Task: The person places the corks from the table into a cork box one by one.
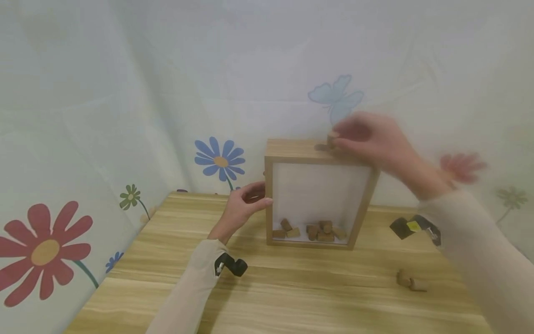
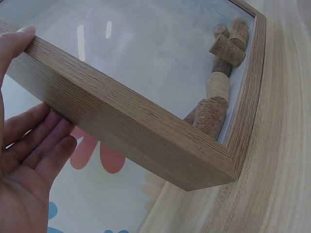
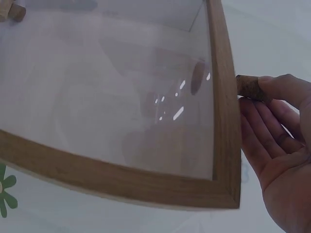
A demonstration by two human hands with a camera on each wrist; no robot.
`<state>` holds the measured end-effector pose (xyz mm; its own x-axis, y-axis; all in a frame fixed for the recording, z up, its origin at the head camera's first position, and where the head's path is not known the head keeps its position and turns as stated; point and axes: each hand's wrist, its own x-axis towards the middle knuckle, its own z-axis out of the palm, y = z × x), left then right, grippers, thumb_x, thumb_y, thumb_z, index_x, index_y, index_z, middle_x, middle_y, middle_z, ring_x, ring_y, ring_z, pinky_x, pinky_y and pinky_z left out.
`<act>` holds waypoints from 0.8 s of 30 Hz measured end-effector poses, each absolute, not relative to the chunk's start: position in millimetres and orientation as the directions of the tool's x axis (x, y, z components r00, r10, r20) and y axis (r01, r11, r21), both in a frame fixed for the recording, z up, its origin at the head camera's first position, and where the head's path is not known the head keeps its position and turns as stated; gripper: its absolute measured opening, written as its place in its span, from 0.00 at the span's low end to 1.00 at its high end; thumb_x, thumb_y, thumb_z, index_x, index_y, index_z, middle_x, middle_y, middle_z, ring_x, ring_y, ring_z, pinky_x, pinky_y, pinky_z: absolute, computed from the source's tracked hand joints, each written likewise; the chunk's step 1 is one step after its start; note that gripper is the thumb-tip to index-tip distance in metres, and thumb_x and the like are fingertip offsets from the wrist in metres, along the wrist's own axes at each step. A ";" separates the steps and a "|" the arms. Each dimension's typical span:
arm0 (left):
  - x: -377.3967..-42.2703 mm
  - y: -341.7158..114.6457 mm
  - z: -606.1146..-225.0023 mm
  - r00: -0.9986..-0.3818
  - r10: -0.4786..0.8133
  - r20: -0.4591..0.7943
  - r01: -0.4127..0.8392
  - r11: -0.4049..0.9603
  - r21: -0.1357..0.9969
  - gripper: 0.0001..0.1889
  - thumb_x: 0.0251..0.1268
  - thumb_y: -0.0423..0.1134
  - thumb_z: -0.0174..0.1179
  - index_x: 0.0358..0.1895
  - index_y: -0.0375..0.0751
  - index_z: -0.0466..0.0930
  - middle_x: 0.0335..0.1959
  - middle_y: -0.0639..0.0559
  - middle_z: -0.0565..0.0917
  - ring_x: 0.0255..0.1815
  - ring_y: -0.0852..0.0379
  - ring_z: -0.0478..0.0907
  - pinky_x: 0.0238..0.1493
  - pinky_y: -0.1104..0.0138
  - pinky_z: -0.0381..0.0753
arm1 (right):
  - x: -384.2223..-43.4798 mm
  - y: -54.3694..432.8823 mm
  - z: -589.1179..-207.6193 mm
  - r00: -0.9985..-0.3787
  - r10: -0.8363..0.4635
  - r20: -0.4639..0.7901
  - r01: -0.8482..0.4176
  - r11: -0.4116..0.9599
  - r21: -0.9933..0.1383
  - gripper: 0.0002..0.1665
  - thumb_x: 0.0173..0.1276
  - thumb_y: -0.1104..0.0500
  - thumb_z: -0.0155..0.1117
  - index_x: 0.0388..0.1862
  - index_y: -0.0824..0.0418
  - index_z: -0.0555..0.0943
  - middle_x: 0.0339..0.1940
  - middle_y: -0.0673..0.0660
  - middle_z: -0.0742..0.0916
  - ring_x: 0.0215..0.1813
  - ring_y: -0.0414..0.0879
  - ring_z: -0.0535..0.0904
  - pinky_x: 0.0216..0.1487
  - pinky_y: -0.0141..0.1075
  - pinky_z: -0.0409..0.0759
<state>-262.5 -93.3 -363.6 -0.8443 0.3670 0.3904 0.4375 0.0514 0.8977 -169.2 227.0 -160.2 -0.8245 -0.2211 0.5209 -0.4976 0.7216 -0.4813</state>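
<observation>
A wooden shadow box frame point(image 1: 269, 204) with a clear front stands upright on the table. My left hand point(image 1: 242, 206) holds its left side, thumb on the front edge and fingers at the back. Over the top edge, my right hand point(image 1: 379, 139) pinches a wine cork point(image 3: 250, 87) between thumb and fingers. The cork is beside a dark opening point(image 1: 321, 147) in the top, its end right at the wood in the right wrist view. Several corks point(image 2: 226, 51) lie in a loose row along the bottom inside the frame.
Two more corks point(image 1: 403, 278) lie on the wood-grain table point(image 1: 292, 297) at the right, near my right sleeve. Behind the table hangs a pale cloth point(image 1: 258, 60) printed with flowers and a butterfly. Each wrist wears a small black camera.
</observation>
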 end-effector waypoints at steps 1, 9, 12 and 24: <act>-262.2 -93.5 -363.4 -0.845 0.365 0.390 0.437 0.053 0.898 0.30 0.68 0.36 0.73 0.71 0.34 0.77 0.63 0.39 0.84 0.65 0.44 0.81 0.65 0.60 0.83 | -171.7 224.6 -161.1 -0.822 -0.223 0.525 -0.504 0.716 -0.484 0.20 0.72 0.55 0.76 0.59 0.61 0.86 0.54 0.59 0.90 0.57 0.50 0.84 0.65 0.47 0.81; -259.7 -93.7 -362.1 -0.848 0.370 0.378 0.428 0.060 0.902 0.31 0.68 0.38 0.73 0.72 0.34 0.77 0.64 0.39 0.83 0.66 0.44 0.81 0.66 0.59 0.82 | -181.7 215.7 -171.0 -0.808 -0.250 0.534 -0.535 0.690 -0.487 0.21 0.73 0.56 0.75 0.60 0.63 0.85 0.54 0.61 0.90 0.56 0.52 0.86 0.63 0.48 0.83; -259.8 -93.4 -362.0 -0.846 0.372 0.381 0.432 0.063 0.899 0.31 0.67 0.39 0.74 0.72 0.35 0.77 0.64 0.40 0.84 0.65 0.45 0.81 0.66 0.60 0.82 | -182.1 214.3 -173.0 -0.814 -0.250 0.525 -0.526 0.702 -0.481 0.21 0.73 0.56 0.75 0.59 0.63 0.85 0.54 0.60 0.90 0.56 0.52 0.85 0.63 0.50 0.83; -260.0 -95.0 -361.1 -0.838 0.372 0.400 0.450 0.055 0.891 0.32 0.67 0.39 0.74 0.71 0.33 0.77 0.64 0.39 0.84 0.65 0.44 0.81 0.66 0.60 0.82 | -178.0 206.5 -172.3 -0.806 -0.287 0.518 -0.537 0.723 -0.435 0.16 0.72 0.61 0.75 0.55 0.66 0.86 0.52 0.63 0.90 0.55 0.56 0.86 0.64 0.52 0.83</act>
